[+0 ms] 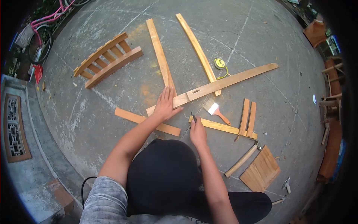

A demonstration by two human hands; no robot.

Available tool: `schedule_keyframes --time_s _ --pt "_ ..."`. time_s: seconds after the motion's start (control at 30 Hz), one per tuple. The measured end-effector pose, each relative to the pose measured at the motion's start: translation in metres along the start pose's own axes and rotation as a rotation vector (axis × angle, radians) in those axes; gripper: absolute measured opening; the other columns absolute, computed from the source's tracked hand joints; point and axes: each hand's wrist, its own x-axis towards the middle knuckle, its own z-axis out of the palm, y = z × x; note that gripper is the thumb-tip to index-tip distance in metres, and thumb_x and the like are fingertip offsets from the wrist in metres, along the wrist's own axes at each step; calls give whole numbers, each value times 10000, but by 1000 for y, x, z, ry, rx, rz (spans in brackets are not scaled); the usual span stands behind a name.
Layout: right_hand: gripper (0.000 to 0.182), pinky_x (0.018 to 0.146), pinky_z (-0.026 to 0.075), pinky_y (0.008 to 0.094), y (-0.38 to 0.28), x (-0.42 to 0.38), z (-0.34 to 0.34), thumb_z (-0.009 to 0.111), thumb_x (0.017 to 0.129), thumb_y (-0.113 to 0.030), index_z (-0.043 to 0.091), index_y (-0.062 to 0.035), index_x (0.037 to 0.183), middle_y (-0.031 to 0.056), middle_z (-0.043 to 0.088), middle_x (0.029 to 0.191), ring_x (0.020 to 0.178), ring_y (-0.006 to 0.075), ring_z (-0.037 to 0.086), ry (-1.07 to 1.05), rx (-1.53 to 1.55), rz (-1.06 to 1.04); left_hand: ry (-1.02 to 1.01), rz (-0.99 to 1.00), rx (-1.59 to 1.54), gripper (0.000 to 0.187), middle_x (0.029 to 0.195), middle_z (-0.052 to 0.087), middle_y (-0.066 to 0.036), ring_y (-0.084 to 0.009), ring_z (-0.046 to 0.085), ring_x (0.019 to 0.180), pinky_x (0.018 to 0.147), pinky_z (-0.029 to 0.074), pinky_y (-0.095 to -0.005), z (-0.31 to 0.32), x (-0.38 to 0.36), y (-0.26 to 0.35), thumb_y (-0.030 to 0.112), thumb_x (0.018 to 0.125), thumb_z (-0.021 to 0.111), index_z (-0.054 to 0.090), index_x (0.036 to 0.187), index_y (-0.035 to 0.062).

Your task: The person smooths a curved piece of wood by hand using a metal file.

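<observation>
My left hand [164, 106] lies flat with fingers stretched out, pressing the near end of a long wooden board [233, 80] that has a small oval slot. This board crosses over the lower ends of two long wooden rails, a left rail [158, 50] and a right rail [197, 48]. My right hand [198, 131] is closed around a slim dark tool [193, 116] with its tip pointing up and away; its exact kind is too small to make out. Beside that hand lies a yellowish wooden strip [223, 127]. A short flat plank [147, 121] rests near my left forearm.
A paintbrush [217, 111] and a yellow tape measure [219, 64] lie on the concrete floor. Right of me are two short slats [247, 117], a hammer [242, 160] and a square wooden panel [260, 168]. A slatted wooden frame [108, 61] sits at upper left; a pink bicycle [41, 33] stands beyond.
</observation>
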Motion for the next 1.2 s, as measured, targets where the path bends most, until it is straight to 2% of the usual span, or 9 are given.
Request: schedule_keyframes --time_s 0.1,0.17,0.3,0.5,0.6,0.77,0.87,1.0,1.2 --pt "403 989 509 548 -6 4 -7 447 1130 -297 541 -2 1389 321 675 1253 1179 490 651 -31 41 35 -23 20 5 1121 1697 236 -315 -445 281 1570 1289 268 -520 4 -2 -9 553 925 753 186 1646 -91" --pt "411 997 508 537 3 0 -7 446 1132 -298 546 6 1390 326 677 1237 1174 489 653 -31 89 38 13 37 16 1138 1688 260 -311 -448 321 1549 1267 310 -521 2 -1 -8 511 897 801 181 1656 -67" --pt "418 977 522 523 10 -1 -8 444 1136 -317 553 0 1385 303 701 1191 1135 469 676 -10 185 17 -37 146 -53 1072 1691 236 -283 -488 413 1476 1189 425 -530 -2 3 -8 478 923 783 188 1670 -9" --pt "419 974 526 516 17 0 -2 439 1138 -329 553 -5 1377 287 711 1190 1132 450 686 6 144 -6 -49 80 -179 965 1598 307 -265 -520 497 1383 1118 483 -547 -6 -3 -6 456 955 759 246 1638 6" --pt "422 983 521 521 10 1 -7 442 1136 -333 550 -3 1375 298 703 1213 1155 463 675 -7 142 -1 -79 45 -171 971 1577 327 -264 -516 495 1377 1101 484 -553 -9 -2 -8 457 946 770 252 1630 3" --pt "437 992 516 548 17 1 6 435 1132 -339 536 0 1387 321 690 1240 1174 489 660 8 123 -14 -58 80 -38 1071 1653 289 -229 -433 481 1413 1102 426 -523 9 -4 -16 627 974 644 143 1696 15" --pt "439 979 520 562 14 1 7 425 1132 -341 526 -6 1398 320 693 1231 1161 490 666 11 106 -10 -39 100 30 1103 1686 262 -225 -410 461 1431 1122 403 -524 8 -6 -13 657 962 639 127 1704 22" --pt "450 1011 508 535 8 -5 5 437 1134 -343 520 5 1408 326 681 1264 1193 488 654 1 118 7 -51 95 52 1129 1723 217 -225 -411 418 1458 1170 356 -528 5 -3 -12 678 947 644 119 1712 33" --pt "445 980 511 566 9 -10 10 432 1136 -349 497 -14 1421 340 689 1216 1142 517 661 -52 97 24 -50 92 87 1132 1734 199 -231 -433 384 1475 1218 310 -525 9 1 -19 692 938 646 133 1713 46"
